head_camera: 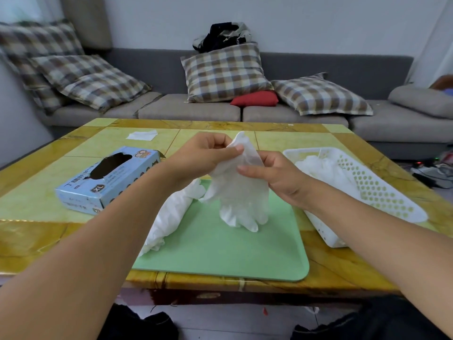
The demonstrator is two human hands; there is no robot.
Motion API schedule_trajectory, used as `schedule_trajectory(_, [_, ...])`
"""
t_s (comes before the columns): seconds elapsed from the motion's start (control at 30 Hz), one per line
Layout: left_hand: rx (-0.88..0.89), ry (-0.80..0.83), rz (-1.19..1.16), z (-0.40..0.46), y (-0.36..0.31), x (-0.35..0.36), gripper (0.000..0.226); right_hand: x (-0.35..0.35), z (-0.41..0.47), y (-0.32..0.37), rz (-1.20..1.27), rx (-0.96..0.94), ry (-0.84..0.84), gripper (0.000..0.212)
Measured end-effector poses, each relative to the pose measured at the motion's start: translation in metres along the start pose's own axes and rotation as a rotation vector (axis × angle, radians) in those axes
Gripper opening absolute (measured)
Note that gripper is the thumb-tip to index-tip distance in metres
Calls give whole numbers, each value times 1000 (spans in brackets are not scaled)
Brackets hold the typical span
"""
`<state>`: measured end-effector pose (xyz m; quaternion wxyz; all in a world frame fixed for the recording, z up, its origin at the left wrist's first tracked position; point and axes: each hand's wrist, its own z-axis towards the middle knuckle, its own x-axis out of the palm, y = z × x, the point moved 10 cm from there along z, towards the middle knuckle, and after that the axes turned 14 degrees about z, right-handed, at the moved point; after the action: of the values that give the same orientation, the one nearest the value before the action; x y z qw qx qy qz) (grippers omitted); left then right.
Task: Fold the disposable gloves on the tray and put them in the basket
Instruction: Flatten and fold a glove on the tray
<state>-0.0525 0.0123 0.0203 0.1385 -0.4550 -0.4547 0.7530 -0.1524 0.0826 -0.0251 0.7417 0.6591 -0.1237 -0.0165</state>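
Hands, left [208, 153] and right [277, 175], pinch thin translucent glove [240, 192] (fingers dangling) above green tray [232, 253].

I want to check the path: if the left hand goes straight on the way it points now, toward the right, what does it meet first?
Probably the right hand, just past the glove that the left hand already pinches. Depth is uncertain in this view.

Your near half of the green tray [220, 256] is bare. Glove pile [169, 217] blocks its left edge, glove box [107, 177] sits further left. White basket [382, 192] on the right is open-topped, gloves already inside
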Motion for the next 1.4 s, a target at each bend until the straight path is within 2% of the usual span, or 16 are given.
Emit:
schedule_trajectory(0.1, [13,-26,-3,-3,-10,-5,20,-4,-1,16,5,-99,-119,42])
schedule_trajectory(0.2, [-48,222,-30,-12,-1,7,41,1,-4,11,258,17,-109,35])
schedule_trajectory(0.27, [-104,302,-63,-17,15,15,35,3,-6,0,371,164,-82,29])
schedule_trajectory(0.4, [-316,131,-308,-8,46,14,30,-1,-11,-20,392,372,-65,28])
schedule_trajectory(0.47, [-397,151,-279,-5,57,17,29,-6,-10,-30,349,417,-67,28])
schedule_trajectory(0.57, [-485,140,-177,-1,76,20,27,-22,-4,-46,270,424,-156,24])
schedule_trajectory(0.63, [-464,37,-146,7,76,16,23,-33,3,-41,186,324,-245,24])
schedule_trajectory(0.67, [-391,-49,-152,13,68,8,18,-38,8,-27,140,210,-279,19])
schedule_trajectory(0.77, [-30,-287,-215,27,17,-29,10,-43,12,42,40,-253,-303,12])
schedule_trajectory(0.83, [134,-311,-208,27,-14,-43,10,-35,3,76,4,-422,-233,16])
schedule_trajectory(0.93, [164,-252,-114,23,-13,-35,13,-35,-5,77,-92,-410,-195,22])
schedule_trajectory(1.0, [124,-190,2,17,7,-15,19,-43,-5,47,-163,-280,-219,23])
schedule_trajectory(1.07, [69,-48,100,11,36,13,21,-47,-7,9,-258,-115,-197,18])
schedule_trajectory(1.13, [39,168,256,1,64,42,22,-42,-12,-21,-424,-4,-82,15])
schedule_trajectory(1.23, [36,446,454,-17,88,69,21,-29,-21,-40,-665,45,98,11])
schedule_trajectory(1.4, [88,643,577,-34,84,91,17,-3,-39,-61,-737,189,354,11])
